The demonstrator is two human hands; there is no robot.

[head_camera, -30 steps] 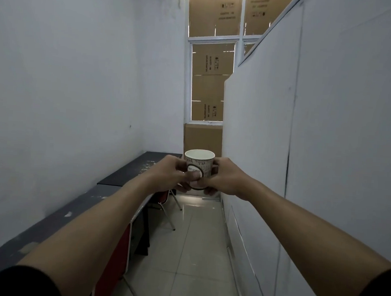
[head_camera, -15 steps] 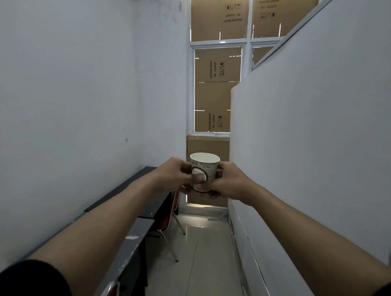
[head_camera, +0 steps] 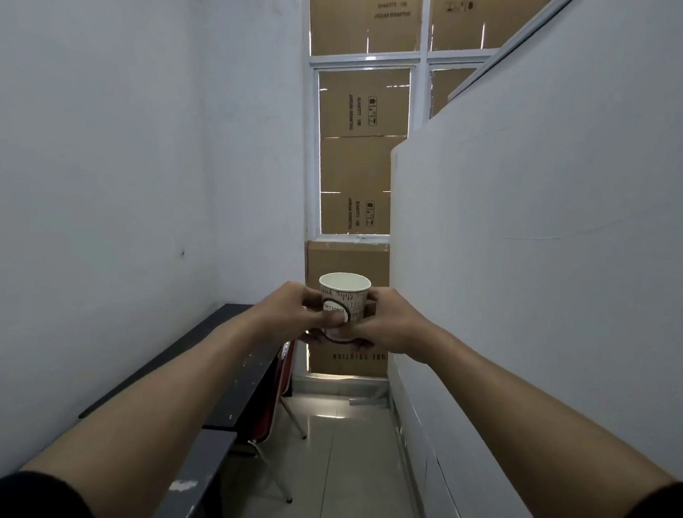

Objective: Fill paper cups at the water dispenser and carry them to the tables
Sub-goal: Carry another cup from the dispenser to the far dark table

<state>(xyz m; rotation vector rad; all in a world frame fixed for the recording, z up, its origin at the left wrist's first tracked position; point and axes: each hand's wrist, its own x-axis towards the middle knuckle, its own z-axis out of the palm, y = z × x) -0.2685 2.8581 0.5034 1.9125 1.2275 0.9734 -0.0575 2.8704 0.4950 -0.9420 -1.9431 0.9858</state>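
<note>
Paper cup (head_camera: 343, 299) upright, clamped between left hand (head_camera: 289, 316) and right hand (head_camera: 394, 323). Both grips wrap its sides. Contents cannot be seen.

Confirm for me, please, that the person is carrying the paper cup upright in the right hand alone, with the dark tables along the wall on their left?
Not quite: the head view shows both hands on the paper cup, the left hand and the right hand gripping it from either side. The rest holds: the cup is upright and the dark tables run along the left wall.
</note>
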